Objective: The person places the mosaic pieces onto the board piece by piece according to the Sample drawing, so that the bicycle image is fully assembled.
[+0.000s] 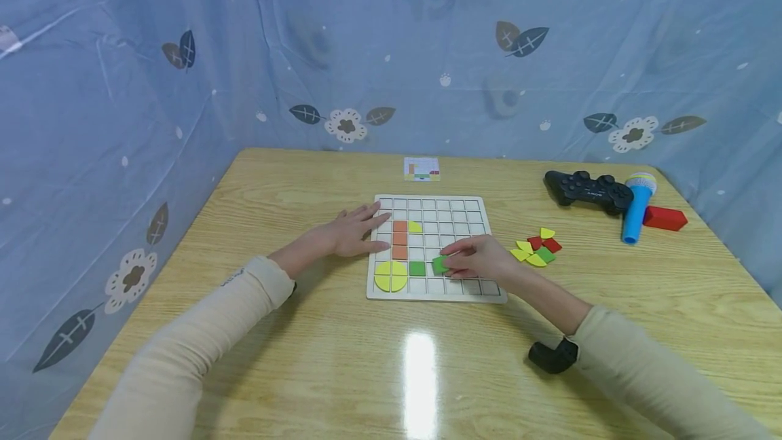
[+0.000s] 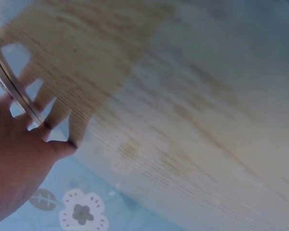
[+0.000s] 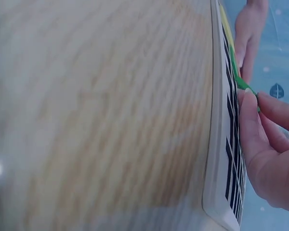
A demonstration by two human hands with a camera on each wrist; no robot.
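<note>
We've got a green square tile (image 1: 438,265) pinched in our right hand (image 1: 485,260) on the white gridded board (image 1: 436,297), left hand (image 1: 354,231) splayed at its edge.

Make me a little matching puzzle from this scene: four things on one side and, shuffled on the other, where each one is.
Things
1. Orange squares
2. Tilted green square
3. Game controller
4. Picture card

Places
A. Next to the toy microphone
B. Just beyond the far edge of the board
C. Lined up in a column on the board
D. Between the fingertips of the right hand, in its grip

Right pairs: 1-C, 2-D, 3-A, 4-B
</note>
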